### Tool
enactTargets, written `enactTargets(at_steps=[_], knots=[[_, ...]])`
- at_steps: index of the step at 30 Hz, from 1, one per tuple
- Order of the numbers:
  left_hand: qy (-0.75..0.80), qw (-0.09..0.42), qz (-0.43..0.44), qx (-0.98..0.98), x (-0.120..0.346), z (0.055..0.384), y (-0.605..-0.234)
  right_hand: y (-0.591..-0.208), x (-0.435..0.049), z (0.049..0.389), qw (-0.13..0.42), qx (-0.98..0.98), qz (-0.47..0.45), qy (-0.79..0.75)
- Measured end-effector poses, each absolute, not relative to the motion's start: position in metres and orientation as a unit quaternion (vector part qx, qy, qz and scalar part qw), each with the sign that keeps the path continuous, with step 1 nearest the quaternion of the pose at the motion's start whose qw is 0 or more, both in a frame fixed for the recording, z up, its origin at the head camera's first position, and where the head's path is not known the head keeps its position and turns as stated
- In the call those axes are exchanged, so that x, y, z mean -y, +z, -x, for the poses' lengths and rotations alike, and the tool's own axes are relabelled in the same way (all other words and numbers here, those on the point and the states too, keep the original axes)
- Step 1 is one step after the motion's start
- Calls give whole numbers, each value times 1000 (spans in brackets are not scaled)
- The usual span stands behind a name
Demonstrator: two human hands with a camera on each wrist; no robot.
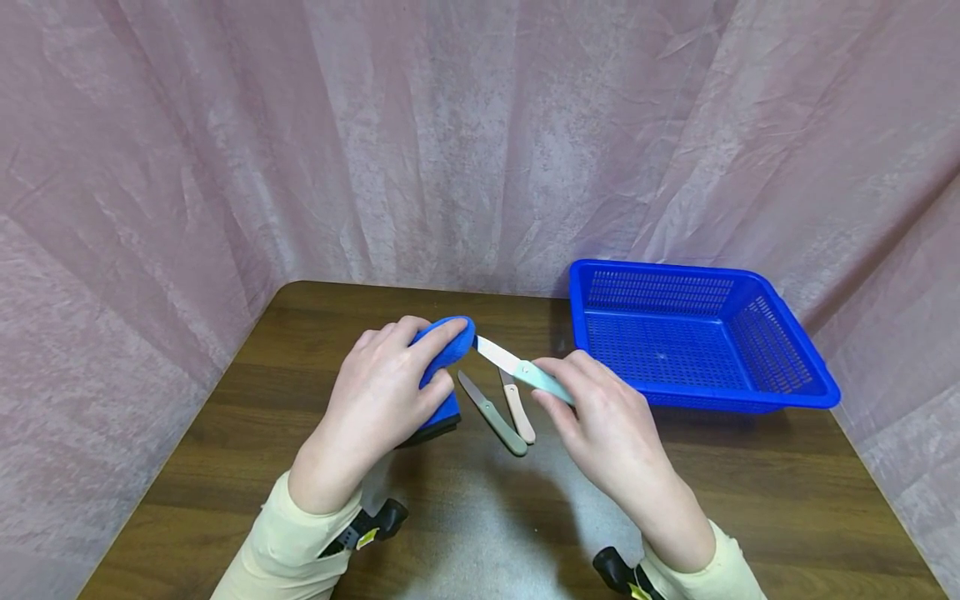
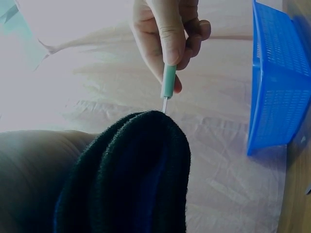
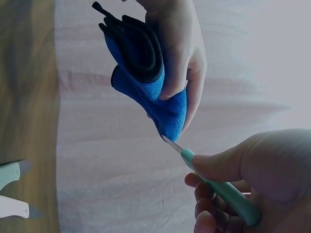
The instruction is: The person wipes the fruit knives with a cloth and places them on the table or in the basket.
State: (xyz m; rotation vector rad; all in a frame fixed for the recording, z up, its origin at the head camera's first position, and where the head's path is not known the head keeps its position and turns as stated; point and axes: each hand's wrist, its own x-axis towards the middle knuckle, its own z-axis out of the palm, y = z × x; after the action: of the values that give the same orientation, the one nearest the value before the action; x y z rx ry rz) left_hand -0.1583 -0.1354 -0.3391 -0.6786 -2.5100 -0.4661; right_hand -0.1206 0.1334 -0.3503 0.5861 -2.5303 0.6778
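Observation:
My left hand [image 1: 386, 379] grips a folded blue cloth [image 1: 448, 354] with dark edging, thumb and fingers wrapped about it. In my right hand [image 1: 603, 417] is a knife by its mint-green handle [image 1: 542, 382]. Its blade [image 1: 495, 354] points left, and the tip end disappears into the fold of the cloth, as the right wrist view [image 3: 172, 144] also shows. Below the two hands, a knife with a darker green handle [image 1: 501, 429] lies on the table. Beside it rests a knife with a cream handle [image 1: 519, 414], its blade partly hidden behind the other things.
A blue perforated plastic basket [image 1: 705, 398] stands at the back right of the brown wooden table [image 1: 247, 417]. Pink curtains [image 1: 420, 150] hang behind the table and along its sides.

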Motion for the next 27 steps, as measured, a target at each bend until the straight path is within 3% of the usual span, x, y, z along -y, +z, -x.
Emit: enactTargets(at_steps=[27], knots=[[-183,269,247,913,137,156,-335,-347,-138,121,248,915,-200,246]])
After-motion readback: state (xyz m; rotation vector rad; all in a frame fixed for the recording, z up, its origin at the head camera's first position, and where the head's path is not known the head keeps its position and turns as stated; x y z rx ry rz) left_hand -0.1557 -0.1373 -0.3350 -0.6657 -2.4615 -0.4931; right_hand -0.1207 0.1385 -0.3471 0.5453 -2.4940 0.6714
